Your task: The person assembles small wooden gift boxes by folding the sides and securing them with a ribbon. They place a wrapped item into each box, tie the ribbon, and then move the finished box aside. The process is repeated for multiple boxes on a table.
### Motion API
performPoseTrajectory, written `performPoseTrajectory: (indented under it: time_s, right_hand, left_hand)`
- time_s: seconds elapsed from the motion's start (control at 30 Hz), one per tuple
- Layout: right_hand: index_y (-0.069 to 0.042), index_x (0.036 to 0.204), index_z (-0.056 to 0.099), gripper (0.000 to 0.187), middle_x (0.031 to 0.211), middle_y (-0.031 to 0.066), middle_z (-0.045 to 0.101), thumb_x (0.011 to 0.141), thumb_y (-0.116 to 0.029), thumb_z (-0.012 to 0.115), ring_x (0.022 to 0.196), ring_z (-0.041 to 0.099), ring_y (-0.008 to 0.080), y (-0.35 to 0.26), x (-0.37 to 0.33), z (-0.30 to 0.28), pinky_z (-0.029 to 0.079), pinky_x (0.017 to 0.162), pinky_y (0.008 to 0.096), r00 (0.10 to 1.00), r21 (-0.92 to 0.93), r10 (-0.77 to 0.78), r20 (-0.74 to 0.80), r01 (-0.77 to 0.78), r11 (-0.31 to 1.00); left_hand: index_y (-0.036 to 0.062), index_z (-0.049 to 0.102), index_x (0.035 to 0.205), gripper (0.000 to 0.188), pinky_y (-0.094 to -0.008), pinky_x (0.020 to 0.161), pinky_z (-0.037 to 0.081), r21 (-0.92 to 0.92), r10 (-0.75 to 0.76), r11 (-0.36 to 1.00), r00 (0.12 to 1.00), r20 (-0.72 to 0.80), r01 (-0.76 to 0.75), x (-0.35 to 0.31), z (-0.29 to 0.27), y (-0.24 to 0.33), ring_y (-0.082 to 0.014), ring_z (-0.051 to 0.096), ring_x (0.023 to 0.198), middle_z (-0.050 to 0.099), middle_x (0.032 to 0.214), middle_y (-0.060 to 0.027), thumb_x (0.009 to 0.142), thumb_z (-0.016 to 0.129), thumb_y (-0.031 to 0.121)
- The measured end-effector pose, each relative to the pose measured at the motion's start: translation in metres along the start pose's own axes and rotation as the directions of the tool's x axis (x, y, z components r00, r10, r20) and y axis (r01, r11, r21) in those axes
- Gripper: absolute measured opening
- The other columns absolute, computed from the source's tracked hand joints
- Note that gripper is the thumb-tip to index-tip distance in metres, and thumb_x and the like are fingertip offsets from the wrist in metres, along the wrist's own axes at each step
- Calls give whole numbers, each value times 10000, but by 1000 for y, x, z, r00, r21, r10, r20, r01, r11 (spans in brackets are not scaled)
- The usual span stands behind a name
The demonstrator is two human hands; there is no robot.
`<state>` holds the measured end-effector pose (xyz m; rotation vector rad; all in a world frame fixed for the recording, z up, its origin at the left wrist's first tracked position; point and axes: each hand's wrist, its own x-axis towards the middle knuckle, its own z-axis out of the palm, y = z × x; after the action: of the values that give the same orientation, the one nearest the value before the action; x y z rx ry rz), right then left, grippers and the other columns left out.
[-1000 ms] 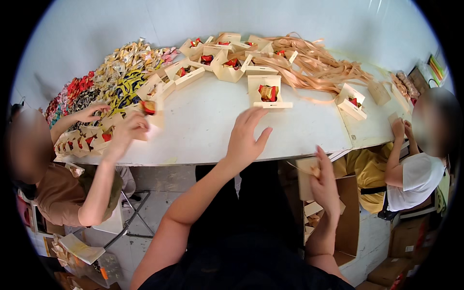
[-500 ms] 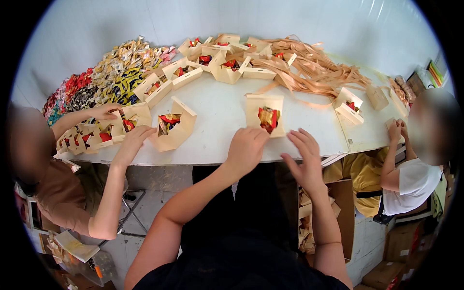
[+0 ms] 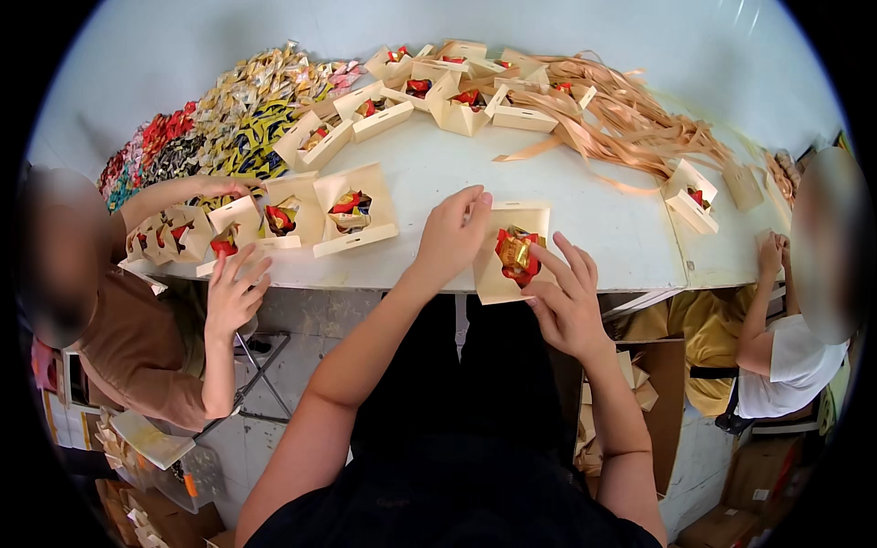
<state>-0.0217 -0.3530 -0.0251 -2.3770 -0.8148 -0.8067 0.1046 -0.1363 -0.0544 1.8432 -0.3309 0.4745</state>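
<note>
In front of me, at the table's near edge, lies an open cream cardboard box holding red and gold wrapped sweets. My left hand is beside the box's left edge, its fingertips pointing away from me and slightly apart from the thumb; nothing shows in it. My right hand reaches over the box's right side with fingers spread. Its fingertips lie at the sweets; whether they press on them is hard to tell. Left of my left hand stands another filled open box.
A co-worker's hand is near filled boxes at the left. Heaps of wrapped sweets lie behind them. Peach ribbons cover the back right beside more filled boxes. Below the table stands a carton of folded boxes.
My right hand has come left over the box, and my left hand has moved up beside it. The box sits nearer the edge. The co-worker's filled box at left has shifted.
</note>
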Motion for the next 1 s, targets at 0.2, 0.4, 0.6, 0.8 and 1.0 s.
performPoseTrajectory:
  time_s: [0.2,0.4,0.6,0.8,1.0]
  right_hand:
    - [-120,1075,702,78,1293,85,752,1028,-178,724,1418,602,303,16,23,-4,332,1221,575,965,-3,-3,261,4,1000]
    - [-122,1093,744,118,1074,51,761,996,-189,760,1253,664,272,27,42,4,365,1170,520,953,54,81,293,-101,993]
    - [-79,1046,709,205,1197,101,727,915,-132,857,1125,668,245,28,43,33,446,1086,456,989,234,140,-56,-123,964]
    - [-65,1071,675,266,1201,82,709,901,-49,878,1099,650,185,39,42,49,512,976,343,859,727,476,188,-448,521]
    - [-57,1117,725,233,1103,24,743,933,-121,853,1042,660,141,72,76,33,506,971,357,927,540,205,313,-352,765]
  left_hand:
    - [-58,800,1079,253,-292,779,588,-267,-193,916,913,360,299,8,-13,-3,-122,729,890,787,918,-102,1041,740,185]
    - [-47,810,1040,102,-290,910,598,-269,16,958,920,393,98,-14,-26,11,-148,749,988,806,1133,-124,991,775,36]
    - [-53,782,1134,138,-324,999,581,-552,17,759,838,546,345,-22,-32,-13,-174,738,1102,777,1306,-179,1022,732,10]
    - [-10,767,1183,271,-368,1013,572,-370,29,916,893,449,156,-46,-36,18,-215,723,1165,723,1425,-199,997,815,181]
    - [-26,723,1382,499,-350,1078,558,-131,100,990,934,342,-58,-56,-33,15,-257,747,1237,752,1381,-211,929,868,125]
